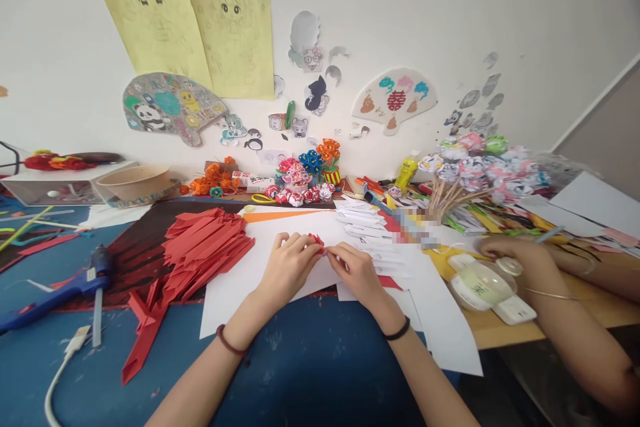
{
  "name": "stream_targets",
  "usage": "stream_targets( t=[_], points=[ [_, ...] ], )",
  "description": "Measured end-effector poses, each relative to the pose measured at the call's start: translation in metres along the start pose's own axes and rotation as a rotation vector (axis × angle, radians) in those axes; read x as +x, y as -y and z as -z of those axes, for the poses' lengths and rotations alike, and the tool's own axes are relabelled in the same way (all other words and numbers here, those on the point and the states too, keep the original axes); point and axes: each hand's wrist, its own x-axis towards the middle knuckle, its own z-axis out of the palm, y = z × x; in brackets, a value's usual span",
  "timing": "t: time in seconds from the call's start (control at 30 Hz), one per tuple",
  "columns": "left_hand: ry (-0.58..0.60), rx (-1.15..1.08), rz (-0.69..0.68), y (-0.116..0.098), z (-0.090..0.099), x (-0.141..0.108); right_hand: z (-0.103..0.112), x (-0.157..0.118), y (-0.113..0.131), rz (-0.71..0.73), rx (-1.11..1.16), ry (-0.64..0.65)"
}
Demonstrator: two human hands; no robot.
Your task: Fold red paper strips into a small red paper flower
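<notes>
Left hand (pixel 287 265) and right hand (pixel 356 271) pinch a small red piece (pixel 315 239), seemingly part-shaped; red strips (pixel 206 243) and white strips (pixel 364 221) lie loose, apparently unassembled.

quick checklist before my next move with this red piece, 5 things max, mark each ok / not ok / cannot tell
1. Small red piece at the fingertips of left hand and right hand: ok
2. Its folds neat: cannot tell, fingers cover most of it
3. Red strips close by: ok, heaped to the left of the hands
4. Glue gun hot: cannot tell, it lies on the blue surface at far left
5. Other person's hand away from yours: ok, it is off to the right, past the white paper
</notes>
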Motion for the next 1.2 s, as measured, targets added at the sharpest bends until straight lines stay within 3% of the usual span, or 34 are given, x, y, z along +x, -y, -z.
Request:
stream_targets(
  t=[1.2],
  points=[
    [0.008, -0.079, 0.010, -0.0063, 0.0042, 0.0012, 0.0020, -0.0025, 0.0019, -0.016, 0.049, -0.036]
  ],
)
